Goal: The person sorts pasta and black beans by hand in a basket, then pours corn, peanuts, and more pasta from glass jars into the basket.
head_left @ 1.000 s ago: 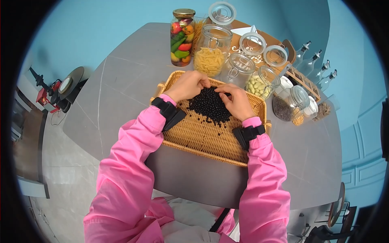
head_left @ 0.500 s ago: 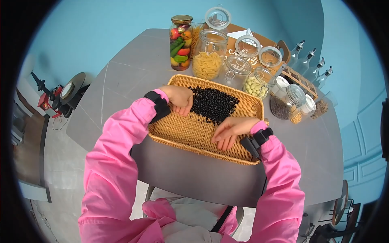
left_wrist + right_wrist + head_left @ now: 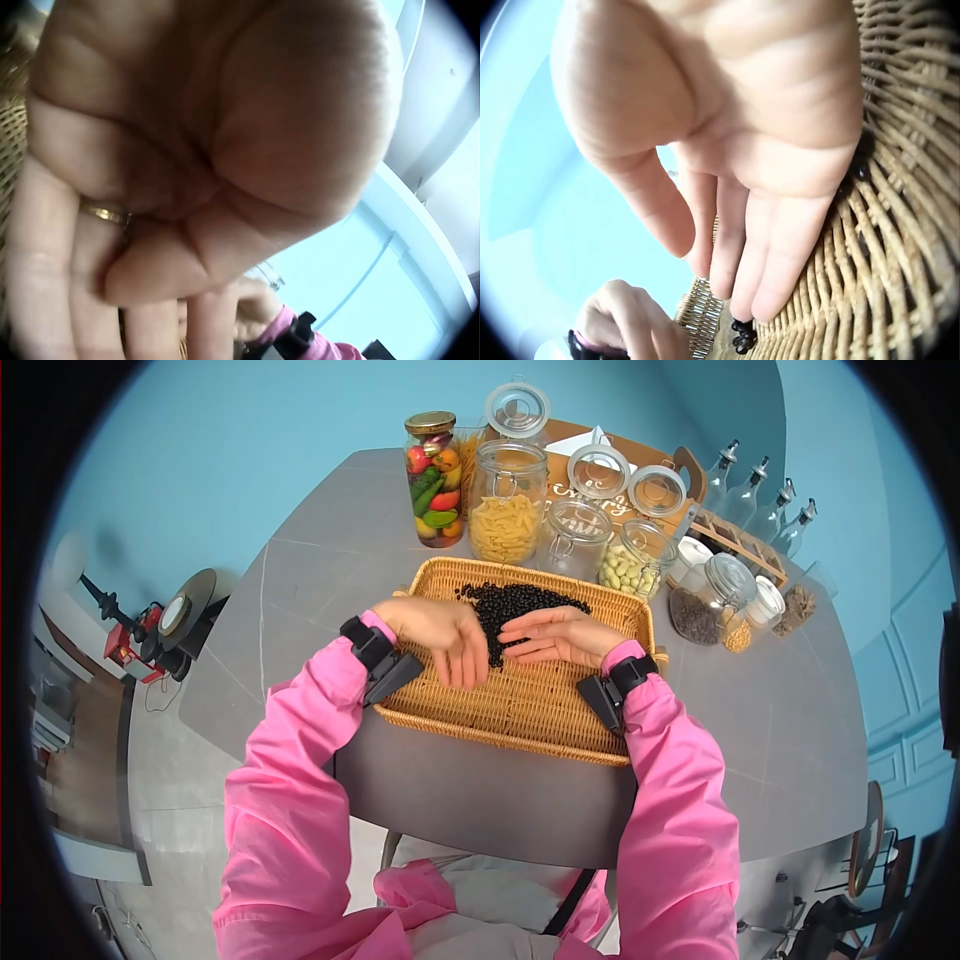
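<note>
A spread of small black beans (image 3: pixel 525 598) lies toward the far side of a shallow wicker tray (image 3: pixel 500 710). My left hand (image 3: pixel 447 638) is over the left half of the tray, at the left edge of the beans, fingers pointing down. In the left wrist view its thumb lies across the palm, and a gold ring (image 3: pixel 105 214) circles one finger. My right hand (image 3: pixel 562 634) reaches in from the right with its fingers straight, close to the near edge of the beans. The right wrist view shows its palm with nothing in it and a few beans (image 3: pixel 743 337) beyond the fingertips.
Behind the tray stand a tall jar of colourful vegetables (image 3: pixel 434 485), a pasta jar (image 3: pixel 503 525), an open glass jar (image 3: pixel 575 545) and a jar of pale green beans (image 3: pixel 632 568). Farther right are smaller jars (image 3: pixel 700 610) and several glass bottles (image 3: pixel 740 500) in a wooden rack.
Both hands have left the far edge of the beans. The right hand dropped toward the tray's near side, then moved back up to the beans. The left hand moved nearer.
</note>
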Demonstrator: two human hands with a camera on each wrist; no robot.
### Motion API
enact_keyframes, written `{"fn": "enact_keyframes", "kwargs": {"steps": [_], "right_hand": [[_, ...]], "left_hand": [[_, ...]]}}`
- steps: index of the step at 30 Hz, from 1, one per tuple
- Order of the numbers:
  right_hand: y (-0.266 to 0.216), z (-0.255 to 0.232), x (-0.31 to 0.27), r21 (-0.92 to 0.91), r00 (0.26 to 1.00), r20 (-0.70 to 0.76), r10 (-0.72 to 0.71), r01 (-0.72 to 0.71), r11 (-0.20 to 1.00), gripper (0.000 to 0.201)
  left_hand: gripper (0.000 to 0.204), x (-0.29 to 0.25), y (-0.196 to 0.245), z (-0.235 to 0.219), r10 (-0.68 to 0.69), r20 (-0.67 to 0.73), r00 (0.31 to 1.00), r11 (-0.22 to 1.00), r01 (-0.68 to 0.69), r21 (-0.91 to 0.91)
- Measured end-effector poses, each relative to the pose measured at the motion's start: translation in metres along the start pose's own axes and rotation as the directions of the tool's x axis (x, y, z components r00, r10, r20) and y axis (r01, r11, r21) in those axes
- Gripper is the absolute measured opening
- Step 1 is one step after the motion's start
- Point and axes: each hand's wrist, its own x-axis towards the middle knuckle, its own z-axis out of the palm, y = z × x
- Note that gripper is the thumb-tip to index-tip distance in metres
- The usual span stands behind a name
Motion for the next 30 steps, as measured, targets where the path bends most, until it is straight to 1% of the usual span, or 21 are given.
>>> {"fn": "enact_keyframes", "kwargs": {"steps": [2, 4, 6, 8, 10, 11, 12, 13, 14, 15, 16, 18, 20, 23, 24, 25, 26, 27, 28, 29, 30], "right_hand": [[-0.001, 0.004, 0.001, 0.066, 0.996, -0.057, -0.061, 0.065, 0.996, 0.033], [0.002, 0.000, 0.003, 0.072, 0.996, -0.036, -0.080, 0.083, 0.994, 0.033], [0.003, 0.000, 0.004, 0.147, 0.990, -0.082, -0.113, 0.124, 0.981, 0.033], [0.005, -0.002, 0.005, 0.162, 0.988, -0.087, -0.129, 0.141, 0.977, 0.034], [0.006, -0.003, 0.005, 0.179, 0.984, -0.096, -0.148, 0.163, 0.970, 0.034], [0.006, -0.003, 0.005, 0.194, 0.982, -0.114, -0.152, 0.172, 0.966, 0.035], [0.006, -0.004, 0.005, 0.210, 0.979, -0.133, -0.155, 0.181, 0.961, 0.035], [0.007, -0.006, 0.005, 0.210, 0.978, -0.135, -0.156, 0.182, 0.961, 0.035], [0.006, -0.008, 0.006, 0.217, 0.964, -0.179, -0.198, 0.235, 0.947, 0.035], [0.005, -0.009, 0.007, 0.223, 0.946, -0.222, -0.238, 0.287, 0.932, 0.035], [0.004, -0.009, 0.006, 0.222, 0.946, -0.219, -0.240, 0.288, 0.932, 0.035], [-0.001, -0.008, 0.004, 0.269, 0.922, -0.278, -0.270, 0.345, 0.899, 0.035], [-0.003, -0.008, 0.002, 0.258, 0.908, -0.293, -0.301, 0.378, 0.889, 0.033], [-0.009, -0.005, -0.004, 0.069, 0.820, -0.414, -0.394, 0.460, 0.885, 0.029], [-0.012, -0.004, -0.007, 0.068, 0.821, -0.413, -0.394, 0.459, 0.886, 0.029], [-0.016, -0.002, -0.012, -0.243, 0.801, -0.468, -0.374, 0.290, 0.926, 0.031], [-0.019, -0.001, -0.016, -0.512, 0.768, -0.520, -0.373, 0.068, 0.856, 0.035], [-0.013, -0.007, -0.013, -0.644, 0.735, -0.501, -0.457, 0.036, 0.764, 0.059], [-0.011, -0.009, -0.017, -0.646, 0.737, -0.498, -0.457, 0.036, 0.762, 0.059], [-0.012, 0.000, -0.026, -0.816, 0.724, -0.478, -0.498, -0.155, 0.557, 0.070], [-0.012, 0.006, -0.030, -0.894, 0.718, -0.446, -0.534, -0.334, 0.298, 0.082]], "left_hand": [[0.040, 0.003, 0.001, 0.013, -0.127, 0.242, 0.962, 0.992, 0.119, 0.047], [0.041, 0.016, -0.007, 0.015, -0.164, 0.256, 0.953, 0.986, 0.153, 0.060], [0.042, 0.025, -0.011, 0.010, -0.153, 0.232, 0.961, 0.988, 0.153, 0.020], [0.042, 0.029, -0.008, 0.007, -0.138, 0.184, 0.973, 0.990, 0.141, -0.004], [0.041, 0.033, -0.001, 0.007, -0.106, 0.027, 0.994, 0.994, 0.107, -0.034], [0.038, 0.036, -0.006, 0.004, -0.075, -0.008, 0.997, 0.993, 0.074, -0.088], [0.038, 0.040, -0.009, 0.001, -0.073, -0.006, 0.997, 0.994, 0.073, -0.085], [0.037, 0.043, -0.013, -0.001, -0.012, -0.085, 0.996, 0.990, 0.000, -0.138], [0.036, 0.044, -0.013, -0.001, 0.044, -0.168, 0.985, 0.980, -0.075, -0.184], [0.033, 0.042, -0.010, -0.001, 0.041, -0.201, 0.979, 0.971, -0.087, -0.223], [0.033, 0.042, -0.011, -0.002, 0.041, -0.204, 0.978, 0.971, -0.087, -0.222], [0.033, 0.046, -0.016, -0.006, 0.138, -0.266, 0.954, 0.951, -0.203, -0.233], [0.031, 0.048, -0.018, -0.009, 0.160, -0.293, 0.943, 0.946, -0.231, -0.227], [0.029, 0.048, -0.017, -0.009, 0.197, -0.452, 0.870, 0.914, -0.329, -0.236], [0.029, 0.046, -0.015, -0.010, 0.197, -0.453, 0.869, 0.914, -0.330, -0.237], [0.028, 0.044, -0.012, -0.011, 0.195, -0.503, 0.842, 0.919, -0.336, -0.206], [0.027, 0.043, -0.009, -0.012, 0.193, -0.552, 0.811, 0.924, -0.339, -0.174], [0.031, 0.039, -0.009, -0.018, 0.195, -0.550, 0.812, 0.944, -0.308, -0.120], [0.031, 0.036, -0.008, -0.018, 0.196, -0.553, 0.810, 0.943, -0.310, -0.121], [0.040, 0.024, 0.006, -0.011, 0.124, -0.599, 0.791, 0.992, -0.080, 0.100], [0.051, 0.017, 0.013, -0.007, 0.068, -0.655, 0.753, 0.939, 0.174, 0.297]]}}
